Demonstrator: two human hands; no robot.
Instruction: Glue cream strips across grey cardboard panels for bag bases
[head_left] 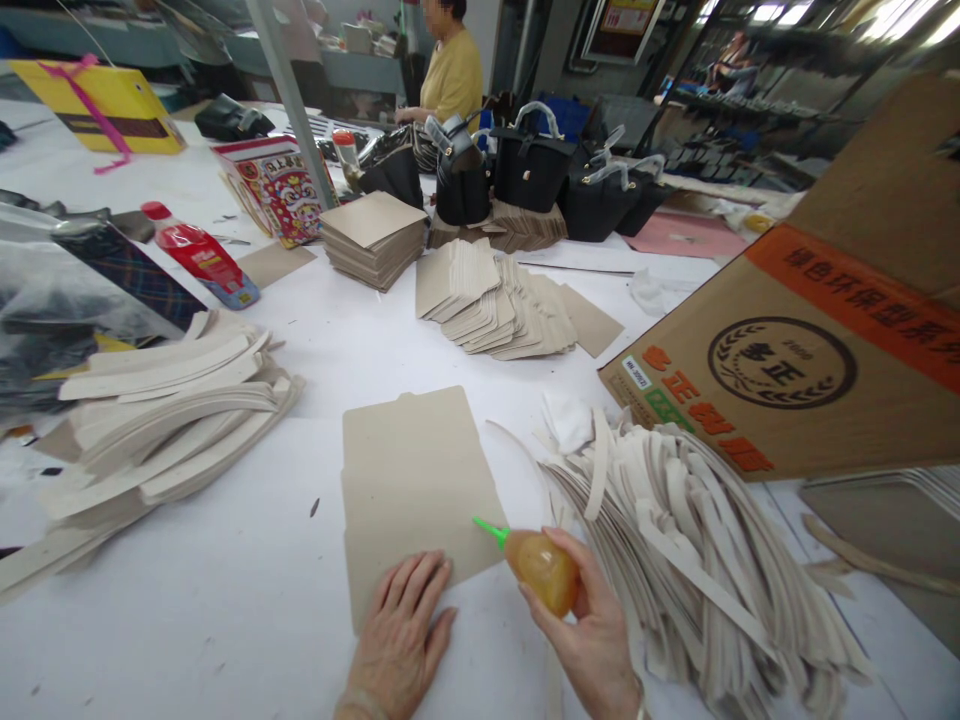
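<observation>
A flat beige cardboard piece (412, 470) with small tabs on its edges lies on the white table (247, 580). My left hand (405, 620) rests flat on its near edge, fingers stretched out. In my right hand (589, 620) is a glue bottle (541, 570), a squeezable amber one with a green nozzle. Its tip points left, over the right part of the cardboard; whether it touches the surface I cannot tell. Just right of this hand is a heap of long pale strips (690, 550).
Curved pale pieces (172, 400) are piled at left, near a red bottle (199, 250). Stacks of cardboard pieces (495, 300) and black handbags (529, 170) stand farther back. A large carton (795, 350) occupies the right. Someone in yellow (454, 70) is beyond the table.
</observation>
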